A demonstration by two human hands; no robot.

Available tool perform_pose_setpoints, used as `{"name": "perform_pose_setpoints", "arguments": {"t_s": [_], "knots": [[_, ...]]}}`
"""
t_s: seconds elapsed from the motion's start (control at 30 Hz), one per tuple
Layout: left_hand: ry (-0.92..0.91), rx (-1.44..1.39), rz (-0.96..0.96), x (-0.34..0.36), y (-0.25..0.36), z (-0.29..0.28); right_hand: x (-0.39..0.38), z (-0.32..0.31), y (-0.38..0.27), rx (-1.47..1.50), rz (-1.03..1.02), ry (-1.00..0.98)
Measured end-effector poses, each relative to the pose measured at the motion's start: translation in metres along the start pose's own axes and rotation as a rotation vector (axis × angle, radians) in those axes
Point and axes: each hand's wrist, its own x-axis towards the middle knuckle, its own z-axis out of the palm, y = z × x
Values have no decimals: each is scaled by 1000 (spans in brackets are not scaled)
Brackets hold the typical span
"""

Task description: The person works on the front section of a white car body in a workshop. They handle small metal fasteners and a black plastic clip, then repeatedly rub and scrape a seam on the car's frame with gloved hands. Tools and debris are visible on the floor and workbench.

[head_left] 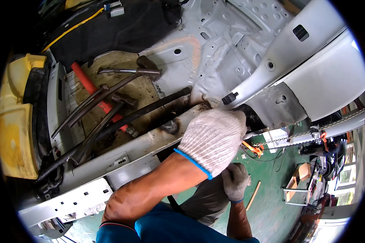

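Observation:
My left hand [213, 139], in a knitted off-white glove with a blue cuff, is at the sill [138, 146] of a grey car body, beside a cut opening with a dark inside [252, 117]. Its back faces me and hides the fingers, so I cannot tell what they hold. Lower down, my right hand [236, 181], gloved alike, is curled closed by my grey-trousered knee [209, 202]; the inside of its grip is hidden. Left of my hands, hammers [150, 73], a long black bar [146, 110] and a red rod-like tool [95, 93] lie across the car floor.
Black carpet [117, 32] is folded back at the far left, above a yellow foam piece [16, 141]. At right, a chain [288, 139] with orange fittings [253, 149] runs past the body. A cart [298, 186] and a wooden strip [253, 195] are on the green floor.

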Motion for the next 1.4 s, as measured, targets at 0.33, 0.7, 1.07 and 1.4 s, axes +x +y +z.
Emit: {"name": "perform_pose_setpoints", "arguments": {"t_s": [0.33, 0.7, 1.07, 1.4], "knots": [[36, 11, -9, 17, 19, 0, -2, 1, 10, -25, -46, -6], [-31, 155, -144, -69, -35, 42, 1, -1, 9, -9, 26, -2], [239, 212, -219, -88, -52, 89, 5, -2, 7, 8, 43, -32], [133, 301, -182, -53, -9, 27, 8, 1, 9, -13, 27, -40]]}}
